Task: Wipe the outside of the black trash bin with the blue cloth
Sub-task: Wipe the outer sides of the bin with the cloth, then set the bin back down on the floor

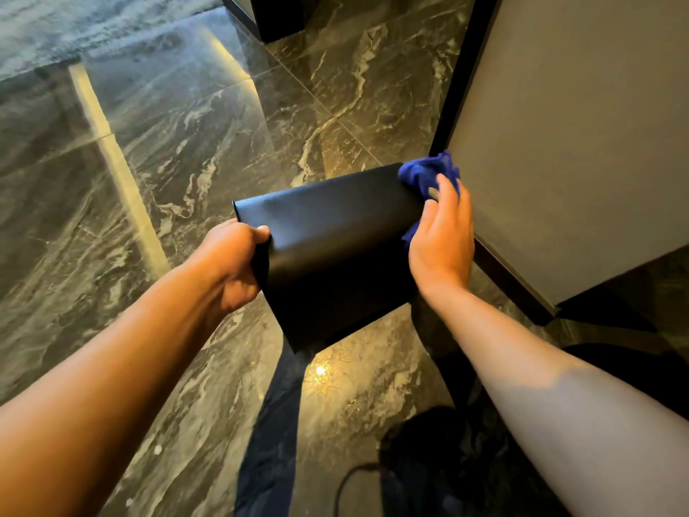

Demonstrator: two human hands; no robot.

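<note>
The black trash bin (pixel 332 251) is held up off the floor in the middle of the head view, tilted so one flat matte side faces me. My left hand (pixel 233 263) grips its left edge, fingers curled around the rim. My right hand (pixel 441 236) presses the crumpled blue cloth (pixel 425 173) against the bin's right side near its far corner. Part of the cloth is hidden under my palm, and a bit of it shows below my fingers.
Glossy dark marble floor (pixel 186 143) spreads out all around. A grey cabinet panel (pixel 578 143) with a black frame stands close on the right, almost touching the cloth. Another dark cabinet base (pixel 276 16) lies far ahead. My dark trouser legs (pixel 272 442) are below the bin.
</note>
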